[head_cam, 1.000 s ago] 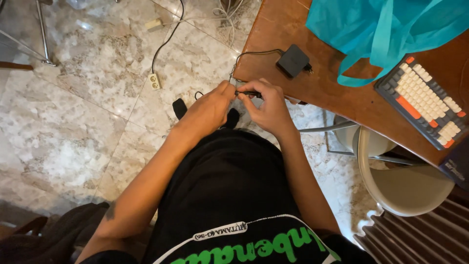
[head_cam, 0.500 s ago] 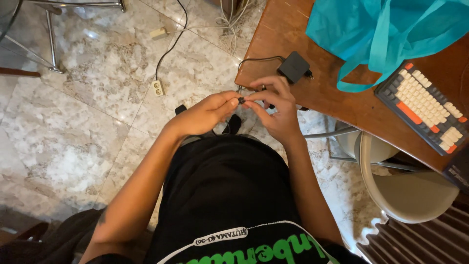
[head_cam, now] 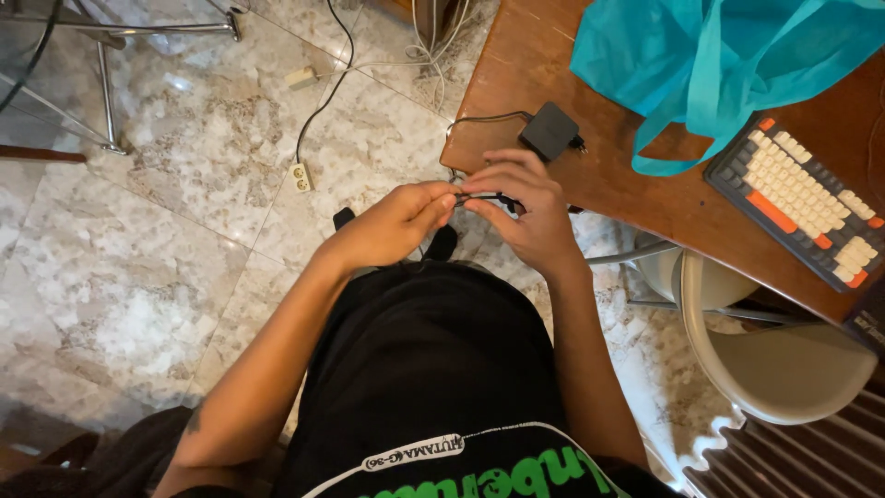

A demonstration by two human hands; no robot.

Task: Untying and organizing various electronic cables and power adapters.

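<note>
My left hand [head_cam: 392, 226] and my right hand [head_cam: 525, 217] meet in front of my body, just off the corner of a brown wooden table [head_cam: 645, 184]. Both pinch a thin black cable [head_cam: 484, 196] between fingertips; its short visible stretch runs between the two hands. A black power adapter [head_cam: 550, 131] lies on the table corner just beyond my right hand, with a thin cord [head_cam: 479, 118] looping off it toward my hands. Most of the held cable is hidden by my fingers.
A turquoise bag [head_cam: 719, 55] and a grey, cream and orange keyboard [head_cam: 811, 203] lie on the table. A beige chair [head_cam: 774, 350] stands at the right. A white socket strip [head_cam: 300, 176] and cables lie on the marble floor [head_cam: 138, 240]; metal legs [head_cam: 106, 83] at top left.
My hands dropped slightly away from the table corner and the fingers shifted along the cable. The camera view drifted a little; the adapter stays in place.
</note>
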